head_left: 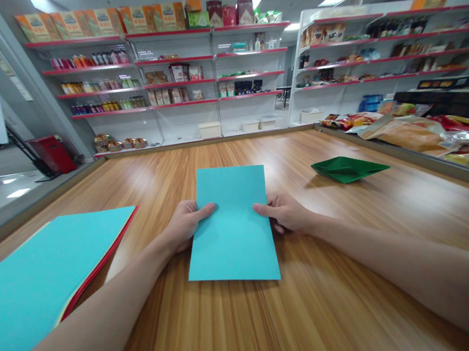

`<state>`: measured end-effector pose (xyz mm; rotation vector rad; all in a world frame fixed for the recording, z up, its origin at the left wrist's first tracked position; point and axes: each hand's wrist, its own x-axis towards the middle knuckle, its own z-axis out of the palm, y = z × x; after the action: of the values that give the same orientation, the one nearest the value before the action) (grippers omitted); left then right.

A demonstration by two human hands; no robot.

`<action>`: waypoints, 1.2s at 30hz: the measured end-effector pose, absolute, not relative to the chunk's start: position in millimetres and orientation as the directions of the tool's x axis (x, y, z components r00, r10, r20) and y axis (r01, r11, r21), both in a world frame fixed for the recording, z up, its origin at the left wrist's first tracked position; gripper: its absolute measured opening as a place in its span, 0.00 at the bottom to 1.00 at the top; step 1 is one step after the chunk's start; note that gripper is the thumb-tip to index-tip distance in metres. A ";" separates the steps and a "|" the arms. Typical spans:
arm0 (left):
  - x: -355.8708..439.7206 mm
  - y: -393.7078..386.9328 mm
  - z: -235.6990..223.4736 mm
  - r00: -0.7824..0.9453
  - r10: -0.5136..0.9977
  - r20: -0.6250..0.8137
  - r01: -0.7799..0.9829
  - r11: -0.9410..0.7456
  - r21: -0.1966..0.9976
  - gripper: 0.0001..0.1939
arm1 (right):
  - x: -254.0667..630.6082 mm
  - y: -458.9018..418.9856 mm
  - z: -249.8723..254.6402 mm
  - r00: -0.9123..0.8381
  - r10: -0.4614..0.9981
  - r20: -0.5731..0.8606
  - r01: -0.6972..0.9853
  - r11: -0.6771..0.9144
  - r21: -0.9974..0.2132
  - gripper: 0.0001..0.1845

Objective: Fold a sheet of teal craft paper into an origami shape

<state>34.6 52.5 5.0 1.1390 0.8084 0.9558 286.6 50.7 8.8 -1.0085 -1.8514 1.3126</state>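
Plain turquoise paper sheet (235,245), straight-edged rectangle, longer than wide, gripped at both long sides by left hand (187,223) and right hand (287,212), held over wood-grain counter (329,298)

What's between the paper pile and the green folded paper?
In the head view: the left hand, the right hand and the blue sheet they hold.
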 end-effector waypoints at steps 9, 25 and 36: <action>31.8 51.6 5.0 0.452 0.889 -0.069 -0.098 0.127 0.987 0.17 | 285.5 64.3 0.6 -0.052 0.956 0.288 0.103 0.292 -0.951 0.29; 29.4 54.5 4.7 0.437 0.892 -0.117 -0.098 0.177 0.979 0.16 | 290.7 64.1 3.6 -0.120 0.940 0.321 0.069 0.330 -0.941 0.21; 32.9 56.6 7.6 0.333 0.943 -0.027 -0.200 0.098 0.975 0.12 | 290.0 60.8 6.4 -0.346 0.920 0.185 0.163 0.253 -0.954 0.19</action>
<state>32.9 56.6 7.6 1.1464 0.8405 1.0129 290.0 60.8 6.4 -1.0063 -1.7067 1.1656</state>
